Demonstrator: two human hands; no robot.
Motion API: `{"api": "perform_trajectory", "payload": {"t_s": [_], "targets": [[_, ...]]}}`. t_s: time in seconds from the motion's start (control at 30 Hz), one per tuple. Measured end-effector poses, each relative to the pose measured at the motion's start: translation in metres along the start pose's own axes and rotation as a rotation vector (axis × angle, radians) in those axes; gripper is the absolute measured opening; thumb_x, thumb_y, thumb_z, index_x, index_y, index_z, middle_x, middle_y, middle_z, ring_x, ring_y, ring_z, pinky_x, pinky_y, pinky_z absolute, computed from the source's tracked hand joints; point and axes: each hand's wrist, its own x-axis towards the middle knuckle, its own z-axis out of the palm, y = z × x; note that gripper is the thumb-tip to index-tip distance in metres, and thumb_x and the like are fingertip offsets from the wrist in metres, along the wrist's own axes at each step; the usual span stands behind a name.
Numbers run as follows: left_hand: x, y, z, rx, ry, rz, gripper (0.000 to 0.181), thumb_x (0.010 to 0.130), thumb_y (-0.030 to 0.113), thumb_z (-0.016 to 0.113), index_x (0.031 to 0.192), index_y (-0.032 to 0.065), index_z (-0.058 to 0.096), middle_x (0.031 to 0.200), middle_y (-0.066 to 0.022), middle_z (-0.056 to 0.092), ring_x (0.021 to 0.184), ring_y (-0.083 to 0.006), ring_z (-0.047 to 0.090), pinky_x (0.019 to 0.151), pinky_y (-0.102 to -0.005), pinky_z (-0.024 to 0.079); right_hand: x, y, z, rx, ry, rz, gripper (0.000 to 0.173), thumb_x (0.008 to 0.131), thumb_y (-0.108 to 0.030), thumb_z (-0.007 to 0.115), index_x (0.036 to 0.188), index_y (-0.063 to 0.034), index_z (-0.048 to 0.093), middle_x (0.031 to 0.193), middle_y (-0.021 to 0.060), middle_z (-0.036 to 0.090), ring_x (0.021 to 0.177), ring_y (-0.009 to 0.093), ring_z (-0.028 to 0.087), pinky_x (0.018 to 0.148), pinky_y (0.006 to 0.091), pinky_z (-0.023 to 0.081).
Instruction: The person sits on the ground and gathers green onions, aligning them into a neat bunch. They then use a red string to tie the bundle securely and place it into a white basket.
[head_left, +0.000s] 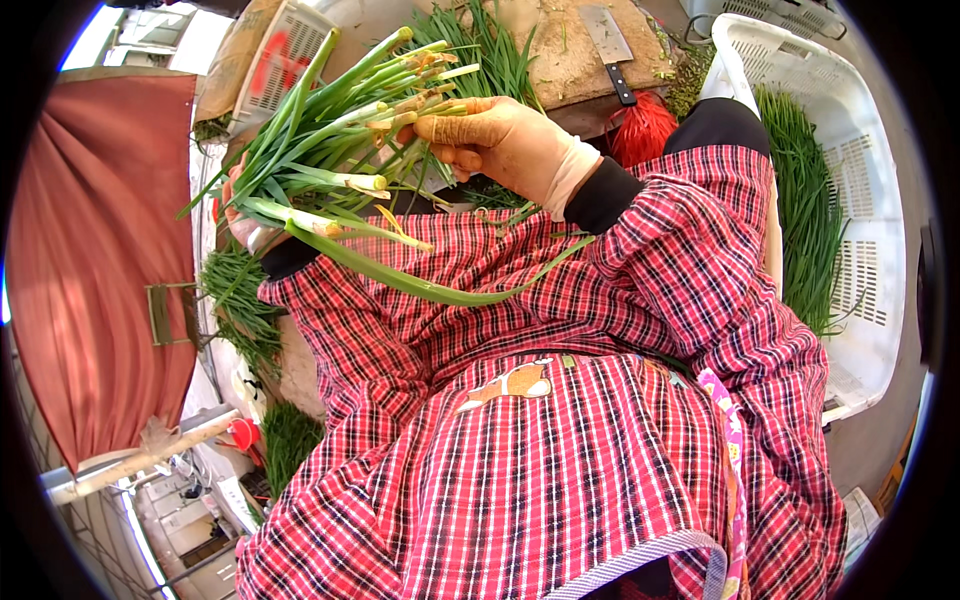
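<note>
A loose bundle of green leafy stalks with pale cut ends (322, 142), resembling garlic greens, spans the upper left. My left hand (251, 217), partly hidden behind the leaves, holds it from the left side. My right hand (502, 142), in a pale, stained glove, has its thumb and fingers closed on the stalk ends. One long leaf (450, 295) hangs in a curve over the checked red smock. Beyond my right hand, a cleaver (606, 37) with a black handle lies on a worn wooden board (562, 60).
A white plastic crate (870, 300) with long green leaves (799, 210) stands at the right. Red plastic strands (643, 131) hang by the board. More greens (240, 300) lie at the left, near a reddish cloth (105, 262). Another crate (281, 64) stands at upper left.
</note>
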Motion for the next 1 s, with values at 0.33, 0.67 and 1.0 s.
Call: {"api": "perform_trajectory", "payload": {"t_s": [0.33,0.67,1.0], "targets": [[-0.014,0.043,-0.035,0.241,0.255,0.09,0.031,0.092,0.03,0.049,0.104,0.005,0.063,0.098,-0.0135,0.068,0.089,-0.0298,0.065,0.084,-0.0505,0.052,-0.071,-0.025,-0.087,-1.523,0.175,0.443,0.036,0.08,-0.026,0.068,0.107,-0.0035,0.063,0.09,0.0117,0.066,0.079,0.018,0.063,0.074,0.0282,0.05],[0.005,-0.001,-0.012,0.293,0.214,0.199,0.025,0.091,0.026,0.048,0.096,0.0044,0.058,0.106,-0.0161,0.063,0.096,-0.0295,0.059,0.09,-0.0478,0.045,0.002,0.019,0.024,-0.539,-0.01,0.292,0.038,0.086,-0.033,0.065,0.105,-0.0007,0.061,0.082,0.0076,0.064,0.069,0.016,0.058,0.072,0.0286,0.049],[-0.014,-0.019,0.056,0.224,0.341,0.318,0.019,0.086,0.02,0.05,0.09,0.003,0.057,0.119,-0.0221,0.057,0.111,-0.0333,0.053,0.1,-0.0503,0.038,-0.037,0.022,-0.044,-2.099,-0.035,0.653,0.023,0.081,-0.025,0.063,0.1,-0.0137,0.069,0.108,0.006,0.066,0.102,0.023,0.06,0.092,0.0396,0.041]]}}
